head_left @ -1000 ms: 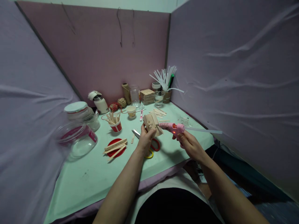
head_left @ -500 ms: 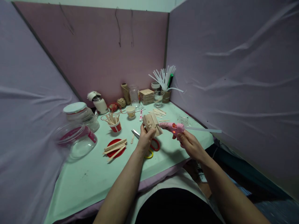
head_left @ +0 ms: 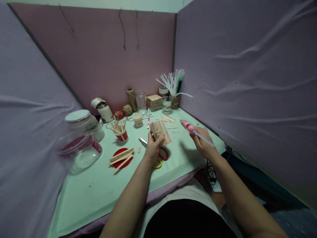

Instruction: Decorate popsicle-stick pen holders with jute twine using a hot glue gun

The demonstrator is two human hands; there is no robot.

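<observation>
My left hand [head_left: 154, 145] is closed around a small piece built of wooden craft sticks [head_left: 162, 130], with a little bow-like bit on its near face. To the right, my right hand [head_left: 203, 142] grips a pink glue gun [head_left: 187, 126], its nozzle pointing away and left, over the table's right side. A clear glue stick [head_left: 205, 139] sticks out of the back of the gun. Under my left hand lie scissors [head_left: 163, 153] with red and yellow handles, partly hidden by the hand and wrist.
Craft sticks lie on a red lid [head_left: 122, 158] and stand in a red-and-white cup [head_left: 122, 135]. Clear plastic jars [head_left: 88, 153] stand at left. Along the back are twine [head_left: 127, 109], a stack of wooden squares [head_left: 154, 102], a glass of water [head_left: 167, 105] and a holder of glue sticks [head_left: 174, 101].
My right hand has drawn the glue gun away from the stick piece, to the right, and turned it. My left hand still holds the piece in nearly the same place.
</observation>
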